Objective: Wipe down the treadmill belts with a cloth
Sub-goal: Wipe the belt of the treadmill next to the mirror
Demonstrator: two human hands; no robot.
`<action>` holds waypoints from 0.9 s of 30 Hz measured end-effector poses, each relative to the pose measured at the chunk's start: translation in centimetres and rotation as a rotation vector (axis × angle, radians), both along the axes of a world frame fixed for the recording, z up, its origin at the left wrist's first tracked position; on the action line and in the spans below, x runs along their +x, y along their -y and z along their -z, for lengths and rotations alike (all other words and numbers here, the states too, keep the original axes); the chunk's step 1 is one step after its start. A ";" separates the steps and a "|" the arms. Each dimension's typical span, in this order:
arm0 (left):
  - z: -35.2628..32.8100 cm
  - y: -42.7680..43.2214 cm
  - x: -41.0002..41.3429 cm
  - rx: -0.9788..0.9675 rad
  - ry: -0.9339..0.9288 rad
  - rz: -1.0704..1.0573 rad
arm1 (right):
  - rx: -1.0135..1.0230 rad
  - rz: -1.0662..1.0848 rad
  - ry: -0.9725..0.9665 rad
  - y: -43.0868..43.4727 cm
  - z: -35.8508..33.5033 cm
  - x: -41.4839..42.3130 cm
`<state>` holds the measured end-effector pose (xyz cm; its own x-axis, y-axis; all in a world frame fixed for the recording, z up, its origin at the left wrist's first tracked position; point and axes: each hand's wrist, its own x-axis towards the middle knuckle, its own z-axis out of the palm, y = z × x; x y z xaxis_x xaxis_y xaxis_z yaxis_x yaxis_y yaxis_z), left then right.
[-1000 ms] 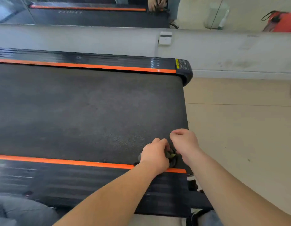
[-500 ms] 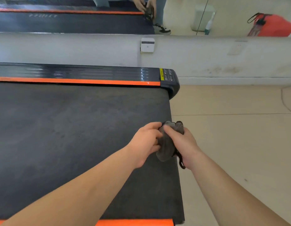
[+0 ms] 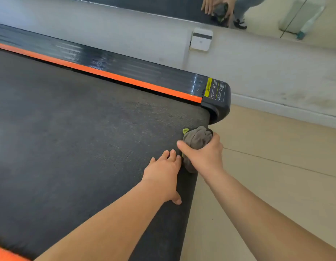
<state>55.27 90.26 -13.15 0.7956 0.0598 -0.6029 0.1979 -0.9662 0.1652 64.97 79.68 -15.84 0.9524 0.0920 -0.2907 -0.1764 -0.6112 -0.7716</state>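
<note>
Right hand [image 3: 204,157] grips cloth [image 3: 197,138] (bunched) on belt [image 3: 88,147].

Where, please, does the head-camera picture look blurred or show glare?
In the head view, the glossy black side rail smears into streaks towards the left and carries pale glare; the right hand gripping the bunched grey cloth, the flat left hand and the dark textured treadmill belt near them look sharp.

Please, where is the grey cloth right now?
The grey cloth is bunched in the right hand at the edge of the belt, right of centre in the head view, between the black corner cap and the left hand.
</note>
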 end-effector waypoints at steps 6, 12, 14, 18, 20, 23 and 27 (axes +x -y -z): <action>-1.4 1.6 0.5 0.036 -0.086 -0.104 | -0.052 -0.139 0.071 2.0 2.0 1.0; -0.9 2.0 1.0 0.026 -0.153 -0.169 | 0.070 0.036 0.020 1.1 2.2 9.3; -0.3 1.7 0.9 0.014 -0.160 -0.166 | 0.107 0.109 -0.036 0.1 2.3 11.7; 0.3 1.1 0.5 -0.002 -0.143 -0.155 | 0.112 0.262 -0.092 -2.4 2.7 12.7; 0.3 1.0 0.5 -0.004 -0.148 -0.144 | 0.078 0.238 -0.088 -2.2 2.7 12.8; 0.2 1.0 0.4 -0.012 -0.138 -0.145 | 0.058 0.186 -0.082 -1.6 2.4 12.2; 0.1 0.9 0.4 0.006 -0.138 -0.133 | 0.081 0.153 -0.043 -0.8 1.9 7.8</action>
